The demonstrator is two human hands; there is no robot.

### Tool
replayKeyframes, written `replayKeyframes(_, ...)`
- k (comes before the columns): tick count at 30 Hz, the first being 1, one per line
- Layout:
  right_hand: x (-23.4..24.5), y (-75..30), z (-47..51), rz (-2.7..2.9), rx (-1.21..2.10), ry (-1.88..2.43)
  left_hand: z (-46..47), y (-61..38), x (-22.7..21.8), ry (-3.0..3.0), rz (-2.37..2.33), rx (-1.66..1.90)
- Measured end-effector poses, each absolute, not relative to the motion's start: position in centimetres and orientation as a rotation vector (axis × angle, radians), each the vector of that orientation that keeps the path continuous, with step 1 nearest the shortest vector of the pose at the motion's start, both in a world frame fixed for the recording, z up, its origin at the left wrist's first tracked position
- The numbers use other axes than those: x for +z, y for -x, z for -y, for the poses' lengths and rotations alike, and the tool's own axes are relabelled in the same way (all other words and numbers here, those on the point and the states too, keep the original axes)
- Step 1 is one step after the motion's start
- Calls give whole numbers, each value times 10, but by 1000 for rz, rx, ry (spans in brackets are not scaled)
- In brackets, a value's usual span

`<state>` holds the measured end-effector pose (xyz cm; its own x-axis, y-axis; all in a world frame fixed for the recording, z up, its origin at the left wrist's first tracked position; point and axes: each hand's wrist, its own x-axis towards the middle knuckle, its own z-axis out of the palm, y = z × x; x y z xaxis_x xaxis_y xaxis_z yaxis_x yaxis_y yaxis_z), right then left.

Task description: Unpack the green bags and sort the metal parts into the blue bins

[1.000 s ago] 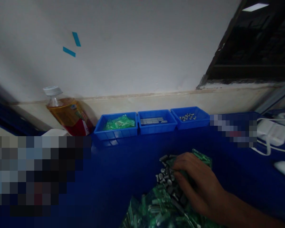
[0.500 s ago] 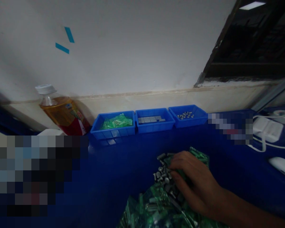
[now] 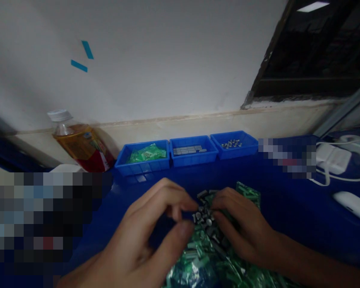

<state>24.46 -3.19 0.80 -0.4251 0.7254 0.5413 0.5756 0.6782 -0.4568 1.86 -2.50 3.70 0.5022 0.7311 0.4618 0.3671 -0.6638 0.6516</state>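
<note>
A pile of small metal fasteners with round heads [image 3: 201, 216] lies on the blue tabletop, mixed with short grey cylinders. My left hand [image 3: 150, 224] hovers at the pile's left side, its thumb and forefinger apart and nothing visible between them. At the right side, my right hand [image 3: 243, 224] has its thumb and fingertips drawn close together against the fasteners; whether a piece is between them is hidden. Green plastic packets [image 3: 198, 256] holding metal pieces are heaped in front, partly under my right forearm. Another green packet [image 3: 249, 192] sticks out behind my right hand.
Three blue bins stand along the wall: one with green packets [image 3: 148, 153], one with metal rods [image 3: 189, 150], one with small fasteners [image 3: 231, 143]. A drink bottle [image 3: 81, 144] is at left. A white mouse [image 3: 352, 205] and a white adapter with cables [image 3: 333, 158] are at right.
My left hand has come into view from the lower left and reached the fastener pile. My right hand stays at the pile, its fingertips slightly closer together. The view has shifted slightly.
</note>
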Motion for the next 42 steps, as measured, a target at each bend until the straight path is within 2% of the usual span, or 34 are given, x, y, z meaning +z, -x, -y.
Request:
replayKeyframes(3, 8, -243, 32, 2105, 300, 1013, 1, -44, 41, -2354, -795, 947)
replayKeyframes(11, 2, -241, 29, 2042, 281, 1101, -4, -59, 7, -2406, -764, 908)
replayKeyframes(24, 0, -241, 28, 2130, 266, 1097, -6, -58, 4, -2301, -750, 929)
replayKeyframes(35, 8, -242, 28, 2211, -133, 1019, -7, -56, 8, -2235, -787, 865)
replayKeyframes(38, 25, -261, 1, 2148, -215, 1156, -10, -56, 4, -2286, -919, 804)
replayKeyframes(42, 51, -305, -70, 2024, -249, 1660, -14, -57, -2, -2405, -1072, 670)
